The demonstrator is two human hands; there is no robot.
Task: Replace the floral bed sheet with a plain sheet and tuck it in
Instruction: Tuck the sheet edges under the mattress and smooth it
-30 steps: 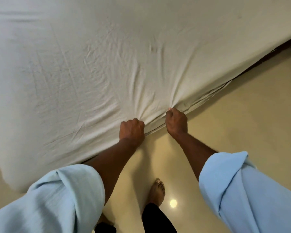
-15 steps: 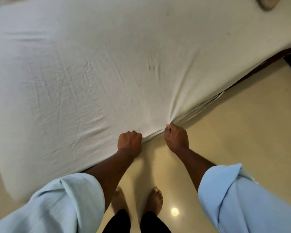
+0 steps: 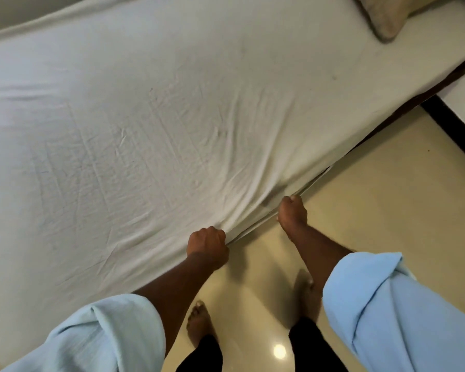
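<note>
A plain white sheet [image 3: 172,124] covers the whole mattress, creased, with folds fanning out from the near edge. My left hand [image 3: 207,244] is a fist gripping the sheet's edge at the side of the mattress. My right hand [image 3: 291,212] grips the same edge a little farther right, where loose folds of sheet hang along the bed's side. No floral sheet is in view.
A beige pillow [image 3: 387,17] lies at the bed's far right corner. The dark bed frame [image 3: 403,108] shows under the mattress on the right. A dark skirting strip [image 3: 457,130] runs along a white wall. My bare feet stand on the glossy cream floor [image 3: 373,205].
The view has tilted up and to the right, bringing the pillow and wall into sight. Both hands keep their grip on the sheet edge, now spread farther apart, and my feet have stepped.
</note>
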